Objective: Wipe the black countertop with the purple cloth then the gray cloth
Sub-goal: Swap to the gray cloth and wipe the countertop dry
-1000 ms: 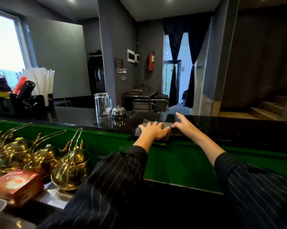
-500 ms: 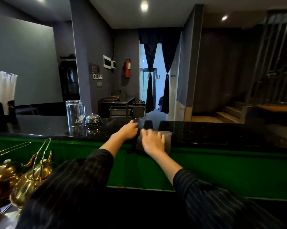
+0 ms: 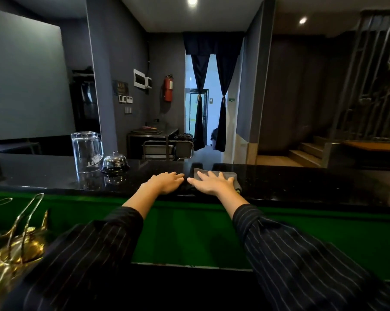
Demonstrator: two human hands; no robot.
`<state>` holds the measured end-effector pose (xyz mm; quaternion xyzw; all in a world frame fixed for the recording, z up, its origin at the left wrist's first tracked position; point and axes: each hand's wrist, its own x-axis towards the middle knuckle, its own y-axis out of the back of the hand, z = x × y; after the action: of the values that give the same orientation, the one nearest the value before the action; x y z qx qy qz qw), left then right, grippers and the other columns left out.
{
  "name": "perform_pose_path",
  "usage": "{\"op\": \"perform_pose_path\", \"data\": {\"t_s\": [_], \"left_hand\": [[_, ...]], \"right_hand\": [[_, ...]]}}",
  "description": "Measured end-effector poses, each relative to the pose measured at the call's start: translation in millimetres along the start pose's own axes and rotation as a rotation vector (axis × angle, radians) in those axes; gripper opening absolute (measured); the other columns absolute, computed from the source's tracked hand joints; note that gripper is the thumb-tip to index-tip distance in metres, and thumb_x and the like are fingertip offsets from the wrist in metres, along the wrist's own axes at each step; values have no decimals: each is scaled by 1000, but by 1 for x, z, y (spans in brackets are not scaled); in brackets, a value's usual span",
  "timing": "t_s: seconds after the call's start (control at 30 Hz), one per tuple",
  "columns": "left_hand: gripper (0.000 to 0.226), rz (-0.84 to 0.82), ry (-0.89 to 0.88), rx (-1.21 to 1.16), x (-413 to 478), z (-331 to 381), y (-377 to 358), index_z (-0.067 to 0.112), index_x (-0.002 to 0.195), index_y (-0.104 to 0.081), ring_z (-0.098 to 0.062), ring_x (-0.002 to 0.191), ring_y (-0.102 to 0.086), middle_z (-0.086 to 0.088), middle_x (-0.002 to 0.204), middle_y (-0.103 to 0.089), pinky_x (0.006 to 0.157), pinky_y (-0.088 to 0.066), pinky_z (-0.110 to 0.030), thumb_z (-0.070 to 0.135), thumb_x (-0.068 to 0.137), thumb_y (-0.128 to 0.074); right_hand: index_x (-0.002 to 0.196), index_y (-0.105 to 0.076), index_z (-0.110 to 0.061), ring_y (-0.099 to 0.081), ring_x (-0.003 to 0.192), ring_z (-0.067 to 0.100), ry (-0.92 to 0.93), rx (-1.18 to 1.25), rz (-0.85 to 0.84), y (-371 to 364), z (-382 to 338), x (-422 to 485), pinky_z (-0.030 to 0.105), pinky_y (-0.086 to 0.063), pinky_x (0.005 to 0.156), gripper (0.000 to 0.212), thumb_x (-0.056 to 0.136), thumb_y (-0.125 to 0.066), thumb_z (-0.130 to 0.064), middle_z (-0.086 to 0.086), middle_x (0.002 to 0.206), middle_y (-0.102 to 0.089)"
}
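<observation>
The gray cloth (image 3: pixel 231 175) lies folded on the glossy black countertop (image 3: pixel 301 185), a little right of centre. My right hand (image 3: pixel 214 184) presses flat on top of it with the fingers spread, covering most of it. Just to the left, my left hand (image 3: pixel 166 181) rests palm down on the bare counter, its fingertips almost touching my right thumb. It holds nothing. I see no purple cloth.
An upturned glass mug (image 3: pixel 86 151) and a chrome service bell (image 3: pixel 115 162) stand on the counter left of my hands. Brass teapots (image 3: pixel 16 250) sit below at the lower left. A green panel (image 3: pixel 189 232) runs under the counter edge.
The cloth passed from under my left hand to under my right, which slid it rightward along the counter. My left hand came off onto the bare surface. My view swung right.
</observation>
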<state>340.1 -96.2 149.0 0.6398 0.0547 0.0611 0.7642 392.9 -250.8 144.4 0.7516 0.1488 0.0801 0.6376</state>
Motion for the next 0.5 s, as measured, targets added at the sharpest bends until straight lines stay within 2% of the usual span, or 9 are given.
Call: {"op": "perform_pose_path", "data": {"t_s": [0.1, 0.3, 0.5], "left_hand": [[48, 59, -21, -4, 5, 0, -9, 32, 150, -24, -26, 146, -18, 0, 159, -21, 117, -14, -55, 37, 102, -20], [48, 218, -2, -154, 23, -13, -19, 21, 145, -37, -32, 136, -38, -12, 148, -43, 113, -28, -49, 29, 98, -31], [50, 290, 70, -110, 22, -9, -18, 8, 139, -39, -35, 133, -37, -15, 143, -43, 113, -22, -54, 13, 90, -34]], "right_hand": [[154, -11, -39, 3, 150, 34, 13, -11, -4, 3, 9, 32, 61, 3, 114, 82, 85, -18, -81, -2, 164, -2], [154, -11, -37, 1, 149, 36, 7, -45, -18, 7, -11, 99, 64, 3, 113, 78, 88, -17, -77, 1, 164, -3], [154, -7, -39, 1, 149, 36, 207, -98, -47, -6, -70, 113, 66, 5, 112, 67, 94, -16, -68, 1, 164, -1]]}}
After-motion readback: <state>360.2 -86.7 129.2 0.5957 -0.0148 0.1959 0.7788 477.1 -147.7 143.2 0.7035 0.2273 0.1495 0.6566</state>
